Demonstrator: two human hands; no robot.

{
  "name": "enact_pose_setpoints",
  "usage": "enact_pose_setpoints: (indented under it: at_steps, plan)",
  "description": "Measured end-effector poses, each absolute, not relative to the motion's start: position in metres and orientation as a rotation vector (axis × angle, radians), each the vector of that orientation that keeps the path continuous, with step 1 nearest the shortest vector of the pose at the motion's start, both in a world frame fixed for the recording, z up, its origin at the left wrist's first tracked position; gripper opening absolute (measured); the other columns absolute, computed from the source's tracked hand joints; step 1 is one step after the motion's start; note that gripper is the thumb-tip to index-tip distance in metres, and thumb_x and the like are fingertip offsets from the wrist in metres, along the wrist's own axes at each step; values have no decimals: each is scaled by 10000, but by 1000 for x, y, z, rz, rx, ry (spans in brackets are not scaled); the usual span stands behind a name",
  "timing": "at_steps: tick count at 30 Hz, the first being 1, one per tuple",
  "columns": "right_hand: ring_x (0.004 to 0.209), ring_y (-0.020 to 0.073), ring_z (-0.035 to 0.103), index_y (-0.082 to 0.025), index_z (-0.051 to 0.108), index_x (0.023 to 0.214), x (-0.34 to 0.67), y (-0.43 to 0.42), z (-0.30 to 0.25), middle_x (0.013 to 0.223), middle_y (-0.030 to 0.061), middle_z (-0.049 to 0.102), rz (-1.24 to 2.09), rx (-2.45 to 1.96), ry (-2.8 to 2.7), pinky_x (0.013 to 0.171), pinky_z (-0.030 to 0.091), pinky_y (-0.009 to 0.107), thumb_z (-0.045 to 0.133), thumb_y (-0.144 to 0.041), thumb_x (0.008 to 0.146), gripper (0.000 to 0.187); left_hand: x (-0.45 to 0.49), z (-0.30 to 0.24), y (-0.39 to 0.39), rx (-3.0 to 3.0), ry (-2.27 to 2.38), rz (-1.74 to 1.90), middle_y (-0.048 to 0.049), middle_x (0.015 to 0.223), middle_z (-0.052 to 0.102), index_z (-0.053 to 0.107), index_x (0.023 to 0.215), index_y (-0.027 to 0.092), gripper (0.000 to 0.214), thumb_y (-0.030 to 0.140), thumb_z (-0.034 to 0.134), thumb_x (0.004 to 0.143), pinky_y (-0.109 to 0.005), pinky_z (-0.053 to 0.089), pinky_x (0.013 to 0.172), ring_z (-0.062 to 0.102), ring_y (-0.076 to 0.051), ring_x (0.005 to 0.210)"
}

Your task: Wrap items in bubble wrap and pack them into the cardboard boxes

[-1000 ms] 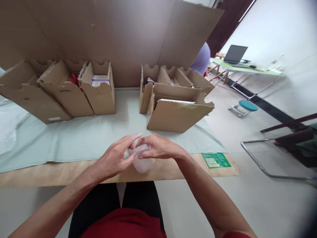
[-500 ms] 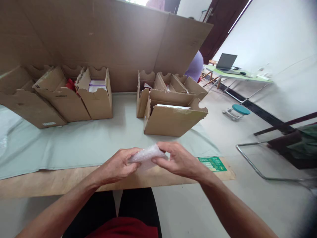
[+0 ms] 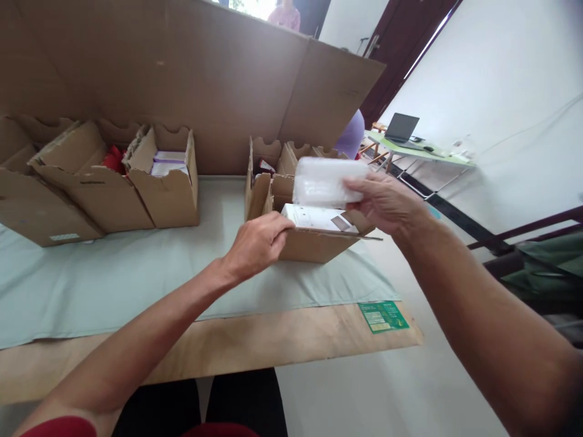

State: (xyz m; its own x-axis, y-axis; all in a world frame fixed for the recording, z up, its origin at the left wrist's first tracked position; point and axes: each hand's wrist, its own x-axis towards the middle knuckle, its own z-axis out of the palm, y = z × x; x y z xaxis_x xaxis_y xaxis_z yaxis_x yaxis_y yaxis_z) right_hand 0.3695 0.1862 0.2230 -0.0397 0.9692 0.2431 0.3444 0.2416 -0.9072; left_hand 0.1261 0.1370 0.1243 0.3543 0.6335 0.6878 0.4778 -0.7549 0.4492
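My right hand (image 3: 380, 197) grips a whitish bubble-wrapped packet (image 3: 325, 181) by its right end and holds it above the front cardboard box (image 3: 314, 244) on the right. My left hand (image 3: 262, 241) is closed on the near left rim of that same box, whose front wall tips toward me. Inside the box a white carton (image 3: 314, 217) with a dark patch shows below the packet. What the packet contains cannot be made out.
More open cardboard boxes (image 3: 161, 197) stand at the left, one with red items (image 3: 115, 159). A tall cardboard panel (image 3: 228, 85) rises behind. A green label (image 3: 384, 317) lies at the table's front right. A laptop (image 3: 401, 128) rests on a far table; a person (image 3: 286, 15) is beyond the panel.
The packet has gone from both hands near the table edge to my right hand alone, up over the front box. My left hand has let go of it and taken the box's rim.
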Motion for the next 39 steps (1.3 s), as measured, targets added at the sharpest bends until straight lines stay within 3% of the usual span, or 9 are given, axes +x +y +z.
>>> enact_pose_setpoints:
  at_steps: [3, 6, 8, 12, 18, 23, 25, 31, 39]
  plan:
    - [575, 132, 556, -169, 691, 750, 358, 196, 213, 717, 33, 661, 993, -1404, -1605, 565, 499, 292, 814, -342, 798, 217, 125, 105, 123, 2494, 952, 1496, -75, 1076, 785, 714, 1075, 169, 229, 74, 535, 967, -332, 612, 853, 746, -200, 975]
    - [573, 145, 549, -178, 682, 750, 337, 201, 214, 655, 7, 600, 745, -1543, -1813, 555, 483, 290, 846, -330, 759, 224, 125, 98, 116, 2522, 967, 1543, -86, 1108, 787, 714, 1082, 164, 213, 81, 547, 978, -339, 623, 871, 754, -207, 991]
    - [655, 193, 614, -172, 714, 904, 316, 202, 217, 713, 17, 639, 453, -1649, -1970, 621, 521, 324, 838, -266, 732, 232, 127, 98, 116, 2521, 982, 1552, -86, 1095, 789, 715, 1074, 164, 203, 88, 551, 981, -330, 630, 844, 756, -206, 973]
    - [984, 307, 704, -152, 648, 1287, 275, 200, 220, 1063, 110, 749, -13, -1819, -2247, 845, 546, 403, 750, -216, 768, 532, 129, 99, 119, 2467, 1005, 1578, -77, 1068, 791, 715, 1079, 167, 202, 89, 559, 978, -324, 635, 834, 760, -200, 949]
    - [1081, 339, 714, -154, 731, 1131, 252, 201, 223, 1134, 152, 770, -186, -1908, -2492, 859, 551, 372, 657, -213, 823, 322, 129, 97, 120, 2428, 982, 1609, -85, 1046, 794, 718, 1062, 154, 215, 60, 562, 949, -335, 637, 834, 765, -212, 950]
    - [683, 246, 713, -108, 755, 950, 245, 194, 242, 776, 121, 754, 286, -2033, -2584, 640, 552, 328, 587, -224, 904, 210, 130, 98, 120, 2391, 1011, 1633, -79, 1018, 797, 720, 1059, 162, 220, 65, 566, 935, -335, 633, 811, 764, -210, 920]
    - [658, 234, 706, -120, 759, 925, 244, 192, 243, 752, 104, 749, 401, -2059, -2611, 618, 543, 313, 563, -201, 912, 212, 130, 98, 119, 2387, 996, 1628, -82, 1014, 799, 717, 1058, 156, 221, 64, 564, 930, -341, 628, 824, 764, -212, 924]
    - [1100, 360, 723, -157, 790, 1022, 245, 194, 221, 1072, 174, 788, -36, -1969, -2663, 881, 549, 396, 659, -265, 890, 216, 129, 97, 120, 2360, 1014, 1657, -67, 998, 803, 709, 1034, 178, 223, 70, 550, 922, -331, 615, 831, 759, -201, 923]
    - [1197, 378, 677, -123, 784, 1157, 242, 195, 204, 1243, 225, 735, -273, -1867, -2745, 1018, 472, 462, 667, -264, 884, 329, 131, 98, 120, 2312, 979, 1654, -48, 1012, 793, 713, 1035, 199, 224, 85, 550, 931, -318, 608, 866, 744, -173, 938]
